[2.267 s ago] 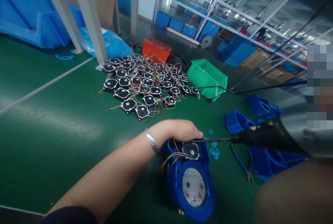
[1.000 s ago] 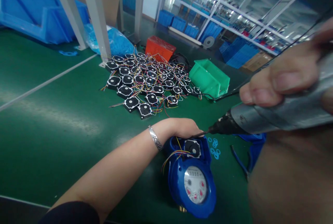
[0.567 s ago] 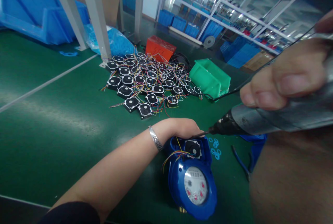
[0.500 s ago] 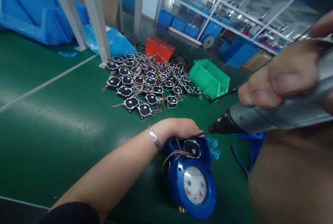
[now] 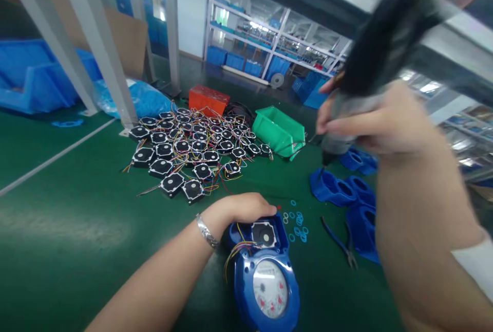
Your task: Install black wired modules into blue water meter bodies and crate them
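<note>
My left hand (image 5: 248, 207) is closed over the far edge of a blue water meter (image 5: 242, 291). The meter's round dial faces up. In the housing's upper recess sits a black boxy module (image 5: 265, 234) with a white-edged top, and coloured wires trail from it to the left. My right hand (image 5: 365, 121) grips an electric screwdriver (image 5: 360, 72), partly blurred, with its bit pointing down. The bit is apart from the meter, above the blue housings on the right.
Many similar black modules (image 5: 192, 189) with tangled wires lie beyond the meter. Nearby are blue rings (image 5: 299, 219), pliers (image 5: 335, 234), blue housings (image 5: 327, 188), a green bin (image 5: 279, 126) and an orange box (image 5: 208, 98). Metal posts (image 5: 92, 34) rise at left.
My right hand has moved the screwdriver away from the meter to the right, turning its bit downward. My left hand stays on the meter. The camera view has shifted.
</note>
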